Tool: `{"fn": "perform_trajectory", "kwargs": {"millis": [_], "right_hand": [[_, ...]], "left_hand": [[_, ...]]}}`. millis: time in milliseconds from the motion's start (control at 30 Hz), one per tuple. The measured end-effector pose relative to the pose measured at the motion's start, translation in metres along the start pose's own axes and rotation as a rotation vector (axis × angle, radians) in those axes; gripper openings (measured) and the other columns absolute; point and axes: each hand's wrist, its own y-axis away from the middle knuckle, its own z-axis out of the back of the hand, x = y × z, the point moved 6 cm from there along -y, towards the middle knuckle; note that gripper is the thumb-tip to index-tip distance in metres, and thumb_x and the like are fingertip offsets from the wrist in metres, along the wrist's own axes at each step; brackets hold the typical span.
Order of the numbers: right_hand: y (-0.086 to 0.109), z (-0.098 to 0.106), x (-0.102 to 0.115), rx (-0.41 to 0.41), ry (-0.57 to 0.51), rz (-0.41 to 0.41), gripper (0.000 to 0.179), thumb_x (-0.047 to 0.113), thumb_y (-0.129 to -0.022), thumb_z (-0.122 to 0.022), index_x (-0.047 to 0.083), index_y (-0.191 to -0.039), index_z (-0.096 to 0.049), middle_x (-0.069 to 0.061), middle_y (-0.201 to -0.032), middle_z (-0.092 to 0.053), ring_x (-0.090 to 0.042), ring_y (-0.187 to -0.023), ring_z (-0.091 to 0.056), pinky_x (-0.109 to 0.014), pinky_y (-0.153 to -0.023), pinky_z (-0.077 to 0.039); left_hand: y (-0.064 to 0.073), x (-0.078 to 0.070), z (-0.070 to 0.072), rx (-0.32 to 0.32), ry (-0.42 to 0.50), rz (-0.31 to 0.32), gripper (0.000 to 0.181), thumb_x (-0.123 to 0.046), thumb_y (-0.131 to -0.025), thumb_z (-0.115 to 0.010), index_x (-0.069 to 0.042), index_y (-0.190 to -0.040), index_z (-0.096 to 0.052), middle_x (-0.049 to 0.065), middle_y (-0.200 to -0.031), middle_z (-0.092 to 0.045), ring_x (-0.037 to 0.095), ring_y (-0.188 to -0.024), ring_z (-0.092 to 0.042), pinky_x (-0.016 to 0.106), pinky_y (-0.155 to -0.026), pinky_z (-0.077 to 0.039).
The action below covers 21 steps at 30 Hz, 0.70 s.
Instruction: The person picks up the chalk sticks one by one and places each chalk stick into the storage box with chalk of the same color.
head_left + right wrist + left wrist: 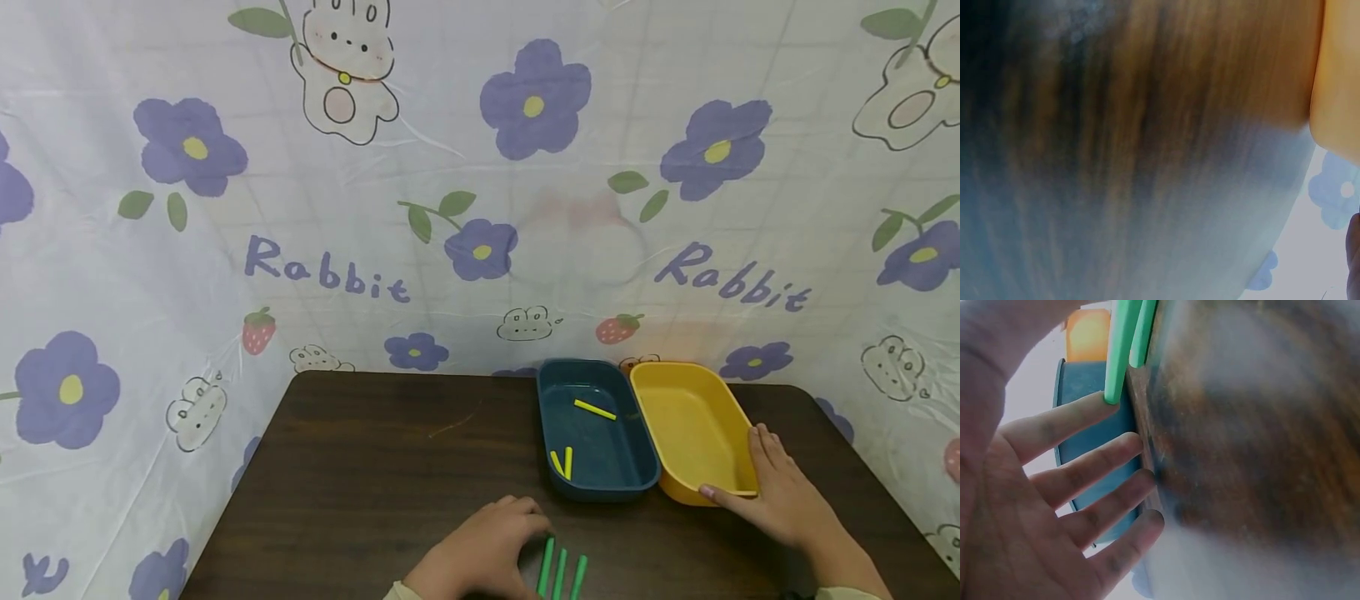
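While the right hand (791, 500) was laid, fingers straightened, against the yellow tray (693, 425) just right of the teal tray (600, 454), three green sticks (560, 573) were seen on the dark wooden table (375, 467) in front of the teal tray. Beside them the left hand (489, 546) was held unclenched, fingers extended; whether the nearest stick was touched could not be told. Three yellow sticks (595, 409) were contained in the teal tray.

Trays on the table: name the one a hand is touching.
The yellow tray: the right hand touches its near right corner; no hand is on the blue tray.
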Motion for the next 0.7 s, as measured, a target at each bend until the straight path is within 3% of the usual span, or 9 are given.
{"fn": "perform_trajectory", "kwargs": {"millis": [300, 567, 700], "right_hand": [[0.001, 0.003, 0.003, -0.004, -0.005, 0.001, 0.128, 0.075, -0.094, -0.058, -0.01, -0.164, 0.007, -0.04, -0.169, 0.004, -0.063, -0.155, -0.005, -0.083, -0.114, -0.018], [0.002, 0.003, 0.005, -0.004, -0.006, 0.0, 0.129, 0.075, -0.093, -0.058, -0.01, -0.164, 0.006, -0.04, -0.169, 0.004, -0.063, -0.155, -0.005, -0.083, -0.114, -0.018], [0.001, 0.003, 0.004, -0.008, -0.01, 0.005, 0.128, 0.075, -0.094, -0.059, -0.01, -0.164, 0.006, -0.04, -0.169, 0.003, -0.063, -0.155, -0.005, -0.083, -0.114, -0.018]], "left_hand": [[-0.007, -0.003, 0.003, -0.032, -0.02, -0.016, 0.068, -0.054, -0.078, -0.091, -0.023, -0.135, -0.07, -0.011, -0.128, -0.065, 0.0, -0.104, -0.054, 0.02, -0.089, -0.05], [-0.011, -0.008, 0.009, -0.033, 0.019, -0.025, 0.068, -0.052, -0.08, -0.09, -0.022, -0.137, -0.069, -0.009, -0.126, -0.067, -0.002, -0.099, -0.053, 0.018, -0.085, -0.048], [-0.014, -0.011, 0.01, -0.055, 0.04, -0.044, 0.068, -0.053, -0.082, -0.089, -0.021, -0.138, -0.068, -0.01, -0.126, -0.067, 0.0, -0.102, -0.058, 0.019, -0.087, -0.05]]}}
